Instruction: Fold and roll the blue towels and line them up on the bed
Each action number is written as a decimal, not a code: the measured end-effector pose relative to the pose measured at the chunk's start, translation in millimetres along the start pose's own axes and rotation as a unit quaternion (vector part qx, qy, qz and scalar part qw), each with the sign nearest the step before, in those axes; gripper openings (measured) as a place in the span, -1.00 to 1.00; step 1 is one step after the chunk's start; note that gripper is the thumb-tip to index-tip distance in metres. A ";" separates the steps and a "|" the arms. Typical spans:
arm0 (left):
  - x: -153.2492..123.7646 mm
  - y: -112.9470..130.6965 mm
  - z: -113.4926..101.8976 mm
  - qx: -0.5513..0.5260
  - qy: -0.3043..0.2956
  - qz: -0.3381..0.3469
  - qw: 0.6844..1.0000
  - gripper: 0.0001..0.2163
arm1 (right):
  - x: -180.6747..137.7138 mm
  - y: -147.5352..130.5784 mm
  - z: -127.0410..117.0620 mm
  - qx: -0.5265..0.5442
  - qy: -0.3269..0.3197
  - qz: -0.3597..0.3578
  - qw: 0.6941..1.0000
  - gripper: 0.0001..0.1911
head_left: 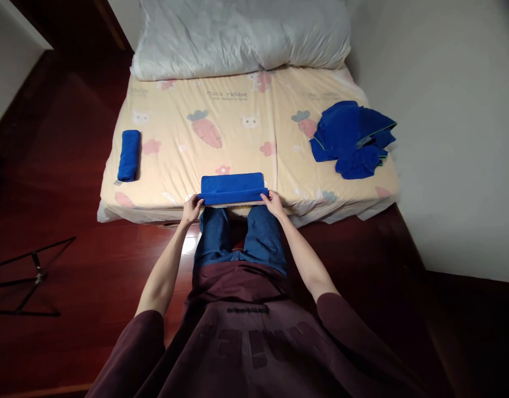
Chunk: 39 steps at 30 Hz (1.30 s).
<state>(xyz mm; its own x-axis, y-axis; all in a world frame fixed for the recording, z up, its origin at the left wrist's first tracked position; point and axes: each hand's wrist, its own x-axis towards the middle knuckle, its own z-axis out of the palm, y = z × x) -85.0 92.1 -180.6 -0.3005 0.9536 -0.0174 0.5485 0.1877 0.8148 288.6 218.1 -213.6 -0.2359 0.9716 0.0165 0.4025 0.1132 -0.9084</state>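
Head view. One blue cloth point(232, 183), at the near edge of the bed, about midway along it, directly before the person's knees; far part lying flat, near part turned over into a thicker band, its exact layers too small to tell. Left hand point(192, 209): nearly closed, thumb and fingers pinching the left end of the band. Right hand point(273, 203): likewise nearly closed, pinching the right end of the band.

One rolled blue cloth point(129, 156), near the left edge of the bed, well apart from the left hand, lying lengthwise away from the person. One heap of blue fabric point(341, 132), crumpled, with green edging, at the right side of the bed; number of pieces impossible to tell.

One pale yellow sheet point(242, 149), printed with carrots, rabbits and flowers, beneath all three. One bulky white quilt point(242, 38), across the far end. One dark metal stand point(39, 276), partly in view, on the reddish floor point(100, 287) at left.
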 end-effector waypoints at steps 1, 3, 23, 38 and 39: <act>0.9 -1.5 0.4 0.004 -0.001 -0.001 1.000 -0.65 | 0.4 0.9 -0.2 -0.004 0.000 0.000 1.000 -0.52; 2.3 -3.2 0.5 0.008 0.003 -0.003 1.000 -0.66 | 0.6 2.1 -0.7 -0.006 0.005 -0.005 1.000 -0.52; 23.3 15.6 -0.7 0.031 0.013 -0.147 0.989 -0.66 | 3.7 -18.6 1.1 -0.058 0.072 0.023 0.995 -0.39; 18.0 17.4 2.8 0.089 0.071 -0.033 0.993 -0.61 | 4.7 -38.2 5.2 -0.145 0.113 0.002 0.983 -0.61; 16.0 17.1 -0.2 0.093 0.078 0.010 0.993 -0.59 | 3.0 -42.1 5.2 -0.161 0.119 -0.036 0.979 -0.57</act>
<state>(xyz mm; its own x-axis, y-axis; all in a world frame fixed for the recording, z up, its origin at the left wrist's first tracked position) -80.5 110.6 -166.8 -0.3975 0.9123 0.0990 0.6855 0.2235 0.6929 266.4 215.2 -177.5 -0.0756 0.9753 0.2077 0.6601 0.2051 -0.7226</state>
